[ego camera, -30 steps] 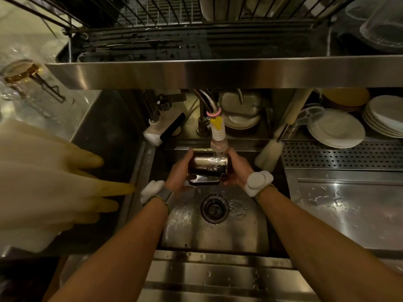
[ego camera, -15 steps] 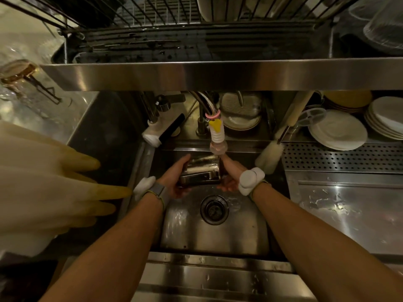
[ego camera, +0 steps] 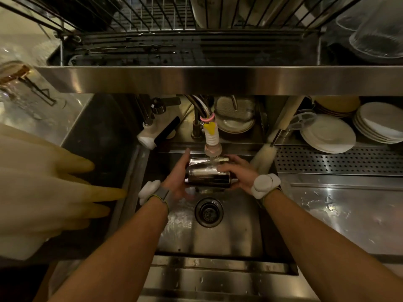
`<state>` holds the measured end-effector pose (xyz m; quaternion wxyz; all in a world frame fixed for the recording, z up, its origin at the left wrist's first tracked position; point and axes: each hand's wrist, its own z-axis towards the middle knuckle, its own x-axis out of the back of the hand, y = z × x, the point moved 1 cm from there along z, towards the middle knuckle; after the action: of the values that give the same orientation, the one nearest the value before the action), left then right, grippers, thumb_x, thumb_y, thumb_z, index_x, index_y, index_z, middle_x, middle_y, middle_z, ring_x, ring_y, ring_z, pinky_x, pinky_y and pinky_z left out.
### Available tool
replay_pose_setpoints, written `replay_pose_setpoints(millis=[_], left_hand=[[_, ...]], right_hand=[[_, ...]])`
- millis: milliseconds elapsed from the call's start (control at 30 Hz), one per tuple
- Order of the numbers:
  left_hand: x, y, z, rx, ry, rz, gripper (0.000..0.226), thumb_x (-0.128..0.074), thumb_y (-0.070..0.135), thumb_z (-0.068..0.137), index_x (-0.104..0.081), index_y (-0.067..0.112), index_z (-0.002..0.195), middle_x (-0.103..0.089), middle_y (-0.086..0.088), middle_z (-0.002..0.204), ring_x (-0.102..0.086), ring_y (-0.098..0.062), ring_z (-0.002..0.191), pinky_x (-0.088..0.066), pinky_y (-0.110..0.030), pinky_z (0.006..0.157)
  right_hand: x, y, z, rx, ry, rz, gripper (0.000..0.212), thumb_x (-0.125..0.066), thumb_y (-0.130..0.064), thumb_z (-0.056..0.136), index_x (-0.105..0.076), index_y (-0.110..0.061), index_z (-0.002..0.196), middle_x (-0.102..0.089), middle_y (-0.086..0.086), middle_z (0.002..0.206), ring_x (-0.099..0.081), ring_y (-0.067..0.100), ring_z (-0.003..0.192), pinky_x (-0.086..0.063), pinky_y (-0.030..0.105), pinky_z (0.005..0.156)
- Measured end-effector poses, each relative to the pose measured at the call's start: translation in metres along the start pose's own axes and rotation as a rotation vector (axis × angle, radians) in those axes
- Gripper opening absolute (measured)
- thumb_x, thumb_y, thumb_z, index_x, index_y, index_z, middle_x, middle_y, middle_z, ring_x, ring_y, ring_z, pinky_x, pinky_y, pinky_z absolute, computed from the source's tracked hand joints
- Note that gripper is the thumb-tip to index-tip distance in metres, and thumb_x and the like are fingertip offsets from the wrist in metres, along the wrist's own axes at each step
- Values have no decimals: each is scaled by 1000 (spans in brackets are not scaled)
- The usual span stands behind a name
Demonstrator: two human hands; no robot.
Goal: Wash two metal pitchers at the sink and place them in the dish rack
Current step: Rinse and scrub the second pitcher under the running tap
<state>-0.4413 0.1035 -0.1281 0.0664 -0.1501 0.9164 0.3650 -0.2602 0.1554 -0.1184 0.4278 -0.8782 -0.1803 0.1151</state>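
Note:
A shiny metal pitcher (ego camera: 205,175) lies on its side over the sink (ego camera: 218,232), right under the tap nozzle (ego camera: 212,147), and water runs onto it. My left hand (ego camera: 177,177) cups its left end, with the fingers reaching up along that end. On the right, my right hand (ego camera: 237,173) grips the pitcher's body, fingers curled over the top. A wire dish rack (ego camera: 174,20) sits on the steel shelf above the sink. I see only this one pitcher.
Yellow rubber gloves (ego camera: 43,188) hang at the left. A brush (ego camera: 263,158) leans at the sink's right back corner. Stacked white plates (ego camera: 327,134) stand on the perforated drainboard (ego camera: 340,160). The steel shelf edge (ego camera: 218,79) overhangs the sink. The drain (ego camera: 209,211) lies below the hands.
The pitcher has been turned and shifted a little under the running water; both hands have regripped it, the left hand's fingers now reaching higher along its left end.

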Motion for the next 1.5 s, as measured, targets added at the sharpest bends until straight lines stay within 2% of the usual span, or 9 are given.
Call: replay_pose_setpoints(millis=[200,367,467,667,733,1000,1233,1367,1500], left_hand=[[-12,0,-4,20,159,69,30,-62,45,82,-67,20,96,-66,-11,101,-63,-26,86,-54,-44,73],[-18,4,-12,-295,138,-22,41,-66,4,80,-61,20,118,-65,-9,114,-64,-23,99,-53,-37,82],[-12,11,-13,-407,122,-66,62,-63,-11,76,-52,17,131,-59,-11,125,-62,-24,104,-53,-32,86],[-4,12,-20,-145,153,-127,48,-58,47,86,-57,15,122,-67,-15,108,-66,-25,83,-54,-30,61],[-3,5,-18,34,102,44,59,-55,67,78,-62,20,114,-67,-10,107,-64,-26,96,-55,-39,73],[-12,1,-12,-262,44,81,47,-71,16,79,-55,39,117,-65,-3,114,-62,-24,100,-51,-44,81],[6,6,-8,-78,-72,27,56,-56,38,58,-60,24,112,-54,-11,116,-47,-32,108,-39,-50,82],[-5,12,-9,90,40,100,55,-45,66,83,-66,18,100,-69,-12,96,-66,-34,91,-54,-43,75],[-8,12,-4,-18,41,92,40,-54,51,86,-64,20,108,-69,-10,105,-66,-26,93,-54,-41,80]], right_hand=[[3,12,-1,52,-40,81,66,-66,1,78,-45,-28,133,-54,12,128,-57,32,112,-48,53,98],[-9,8,1,-157,-19,129,71,-49,-69,80,-41,-30,139,-57,9,131,-56,34,117,-54,46,75],[-14,8,0,-255,-75,149,74,-40,-79,77,-52,-27,129,-61,14,123,-62,40,103,-56,41,61],[-29,2,4,-47,-68,199,57,-62,-25,85,-40,-21,138,-56,17,129,-58,36,110,-53,38,62],[-22,5,2,8,-49,251,61,-62,-9,84,-38,-22,139,-55,17,130,-58,35,110,-55,43,71],[-5,3,-1,-232,-48,21,61,-49,-71,78,-59,-25,116,-65,12,107,-63,32,94,-54,35,64],[-4,4,11,32,44,13,75,-80,-22,71,-41,-31,134,-56,4,126,-58,29,110,-57,47,78],[-6,5,13,163,22,-27,91,-88,-9,57,-42,-26,134,-53,8,134,-55,25,119,-47,49,101],[-1,4,8,63,-96,-22,106,-76,8,67,-20,-31,148,-49,8,140,-52,30,122,-54,46,86]])
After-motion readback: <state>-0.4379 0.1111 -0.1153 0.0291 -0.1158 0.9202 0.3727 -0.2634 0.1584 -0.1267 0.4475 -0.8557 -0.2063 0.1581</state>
